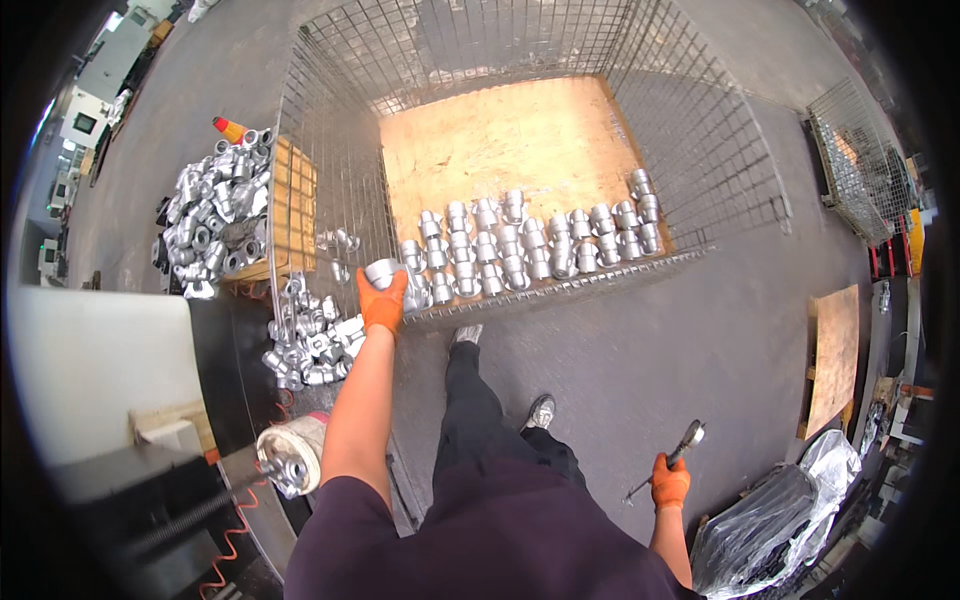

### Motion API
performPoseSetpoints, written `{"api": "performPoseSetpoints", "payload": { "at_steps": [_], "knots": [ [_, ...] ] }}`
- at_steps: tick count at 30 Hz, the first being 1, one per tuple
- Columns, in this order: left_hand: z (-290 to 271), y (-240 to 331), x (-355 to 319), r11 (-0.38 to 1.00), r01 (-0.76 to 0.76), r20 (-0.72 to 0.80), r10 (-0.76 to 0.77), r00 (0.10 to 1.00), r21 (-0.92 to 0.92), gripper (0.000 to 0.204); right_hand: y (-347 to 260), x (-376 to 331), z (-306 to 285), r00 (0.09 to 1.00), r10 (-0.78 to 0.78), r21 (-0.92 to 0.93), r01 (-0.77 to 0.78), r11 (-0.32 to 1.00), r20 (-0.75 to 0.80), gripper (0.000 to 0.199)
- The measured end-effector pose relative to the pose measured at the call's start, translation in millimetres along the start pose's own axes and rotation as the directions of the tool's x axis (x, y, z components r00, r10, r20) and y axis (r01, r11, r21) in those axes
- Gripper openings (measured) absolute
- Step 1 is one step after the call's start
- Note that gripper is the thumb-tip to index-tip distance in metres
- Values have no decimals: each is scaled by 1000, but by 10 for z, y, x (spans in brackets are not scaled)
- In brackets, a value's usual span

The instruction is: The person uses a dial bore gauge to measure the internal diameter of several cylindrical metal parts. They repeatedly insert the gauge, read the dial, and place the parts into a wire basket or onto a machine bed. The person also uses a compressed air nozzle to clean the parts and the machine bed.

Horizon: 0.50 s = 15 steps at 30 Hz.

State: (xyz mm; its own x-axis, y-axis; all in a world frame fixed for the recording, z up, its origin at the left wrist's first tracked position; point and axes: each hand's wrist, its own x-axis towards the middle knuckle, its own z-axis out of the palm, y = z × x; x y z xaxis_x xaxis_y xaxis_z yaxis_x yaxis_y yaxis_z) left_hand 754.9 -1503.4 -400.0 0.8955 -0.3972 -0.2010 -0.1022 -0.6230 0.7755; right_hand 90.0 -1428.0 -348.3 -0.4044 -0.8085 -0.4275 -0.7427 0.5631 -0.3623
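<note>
Head view: silver metal fitting (pixel 381 272) gripped in left hand (pixel 383 303), orange-gloved, arm stretched forward and up from the body. Held just at the near-left corner of the wire cage (pixel 330 190), touching or almost touching the mesh; cannot tell which. Short and stubby piece, open end seemingly turned up toward the camera, long axis not clear. Directly to the right of it, inside the cage on the plywood floor (pixel 500 150), rows of same fittings (pixel 530 245) standing side by side along the near edge. Left hand by far nearer to these rows. Right hand (pixel 670 485), also gloved, hanging low by the side and well apart, closed around a slim metal tool (pixel 668 458). Further left, loose heaps of fittings (pixel 212 215) on a wooden pallet (pixel 290 205) and more on the floor (pixel 305 345).
</note>
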Motion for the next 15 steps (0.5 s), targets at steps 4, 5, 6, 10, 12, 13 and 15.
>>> {"api": "performPoseSetpoints", "payload": {
  "at_steps": [4,5,6,10,12,13,15],
  "knots": [
    [798,-260,1280,961,15,-51,-1,999,276,107,-221,148,182,999,3,-237,-11,972,-35,30],
    [1051,-381,1642,945,36,-61,-17,998,325,106,-370,193,282,999,21,-285,-31,958,-38,29],
    [1312,-423,1992,907,115,-50,-104,993,406,104,-481,219,421,997,48,-235,-61,970,-59,27],
    [2072,-892,2846,877,151,-5,-167,986,456,104,-1594,108,836,944,329,-97,-324,941,37,25],
    [2349,-1280,3217,856,170,-27,-180,983,488,104,-1775,243,1095,933,352,-155,-337,929,79,26],
    [2537,-1463,3354,850,168,-26,-179,984,500,104,-1755,262,1215,939,336,-192,-317,929,71,26],
    [2771,-1617,3548,825,208,-32,-225,974,525,102,-1760,288,1421,951,301,-264,-275,925,63,27]
  ]
}}
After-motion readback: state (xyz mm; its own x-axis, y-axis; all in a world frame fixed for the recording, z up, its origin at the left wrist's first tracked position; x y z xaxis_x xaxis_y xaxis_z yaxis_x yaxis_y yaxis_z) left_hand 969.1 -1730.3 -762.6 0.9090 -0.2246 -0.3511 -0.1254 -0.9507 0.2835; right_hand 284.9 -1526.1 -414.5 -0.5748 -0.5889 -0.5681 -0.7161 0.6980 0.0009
